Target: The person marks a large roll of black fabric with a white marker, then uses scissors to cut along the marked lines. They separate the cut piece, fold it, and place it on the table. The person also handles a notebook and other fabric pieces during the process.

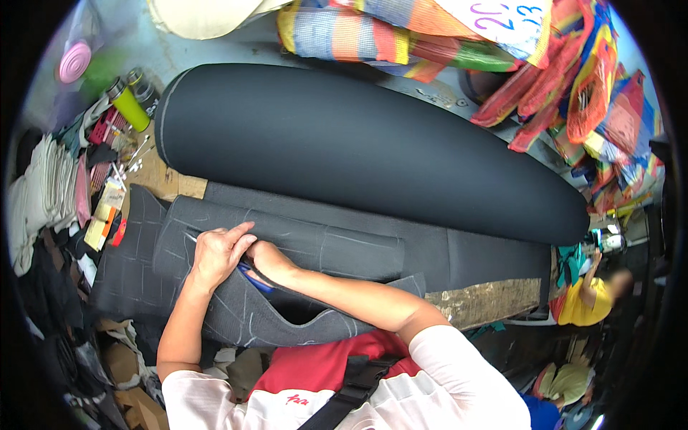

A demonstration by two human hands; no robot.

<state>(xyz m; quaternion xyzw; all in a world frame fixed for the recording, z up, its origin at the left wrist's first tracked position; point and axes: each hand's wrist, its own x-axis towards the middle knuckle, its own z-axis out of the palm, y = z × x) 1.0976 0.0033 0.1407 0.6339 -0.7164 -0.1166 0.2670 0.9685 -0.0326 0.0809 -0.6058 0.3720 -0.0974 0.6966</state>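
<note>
Dark grey fabric (pixel 279 231) with white chalk lines lies spread on the table. My right hand (pixel 271 262) is closed round the blue handle of a pair of scissors (pixel 258 281), partly hidden by the hand and cloth. A thin metal tip, apparently the blade, shows left of my left hand. Crossing close beside it, my left hand (pixel 217 252) pinches the fabric, index finger pointing right; its other fingers are partly hidden. The near part of the cloth is cut loose and sags toward me in a fold under my right forearm.
Behind the fabric lies a large black roll of material (pixel 344 140). Left are a green bottle (pixel 129 105) and stacked pale cloth (pixel 46 186). Colourful woven bags (pixel 344 34) hang at the back. A person in yellow (pixel 591 297) works at far right, another person (pixel 566 383) below.
</note>
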